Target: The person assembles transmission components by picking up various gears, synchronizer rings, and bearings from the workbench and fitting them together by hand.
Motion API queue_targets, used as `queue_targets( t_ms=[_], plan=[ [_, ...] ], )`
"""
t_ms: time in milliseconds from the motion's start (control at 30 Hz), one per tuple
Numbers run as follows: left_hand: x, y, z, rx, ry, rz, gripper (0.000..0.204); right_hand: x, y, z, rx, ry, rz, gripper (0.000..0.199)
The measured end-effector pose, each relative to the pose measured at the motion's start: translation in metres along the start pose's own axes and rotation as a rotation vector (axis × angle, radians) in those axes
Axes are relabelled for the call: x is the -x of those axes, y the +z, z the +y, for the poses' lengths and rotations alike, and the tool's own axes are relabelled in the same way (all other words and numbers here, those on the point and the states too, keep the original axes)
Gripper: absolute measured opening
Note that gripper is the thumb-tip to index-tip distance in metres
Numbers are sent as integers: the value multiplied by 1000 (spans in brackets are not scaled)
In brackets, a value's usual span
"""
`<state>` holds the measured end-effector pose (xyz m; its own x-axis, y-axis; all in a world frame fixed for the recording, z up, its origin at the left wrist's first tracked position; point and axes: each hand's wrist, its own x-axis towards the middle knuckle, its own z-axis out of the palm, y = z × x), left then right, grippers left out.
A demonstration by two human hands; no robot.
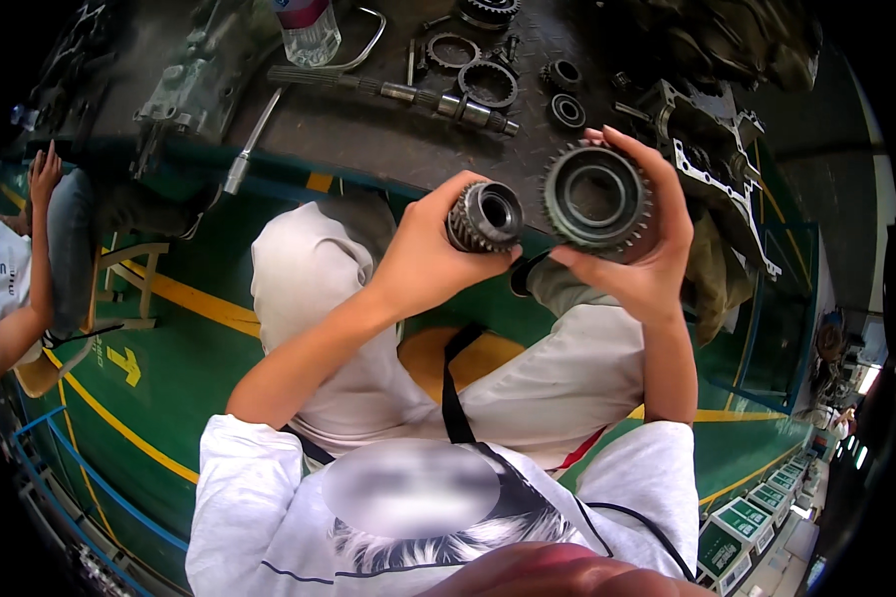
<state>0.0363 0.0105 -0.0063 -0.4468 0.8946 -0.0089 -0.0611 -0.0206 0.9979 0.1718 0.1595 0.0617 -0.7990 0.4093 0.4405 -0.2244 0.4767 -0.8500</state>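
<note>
My left hand [430, 244] is closed around a small steel gear [486, 216] with a collar and a hole through its middle. To its right, my right hand [652, 234] grips a larger ring-shaped gear [597, 199] by its rim, thumb below and fingers over the top. The two gears are held side by side, apart, above the table's near edge. Beyond them on the dark table lie a long splined shaft [393, 92], two toothed rings [488, 84] [453, 52] and two small bearings [567, 110] [564, 73].
A metal housing [712, 144] stands at the table's right. At the back are a water bottle [309, 35] and another gear [488, 10]. A long-handled socket tool [252, 144] lies across the near-left edge. Another person [15, 269] sits at the far left.
</note>
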Motion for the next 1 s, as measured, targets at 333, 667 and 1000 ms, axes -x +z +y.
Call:
queue_targets(
  t_ms=[333,667,1000],
  plan=[
    [2,-7,0,-174,-153,-121,44,1,-5,0,600,96,-418,66],
    [4,-6,-4,-215,-143,-250,58,5,-5,2,419,202,-510,66],
    [6,-6,-7,-105,-88,-271,60,2,-1,0,328,150,-554,72]
  ],
)
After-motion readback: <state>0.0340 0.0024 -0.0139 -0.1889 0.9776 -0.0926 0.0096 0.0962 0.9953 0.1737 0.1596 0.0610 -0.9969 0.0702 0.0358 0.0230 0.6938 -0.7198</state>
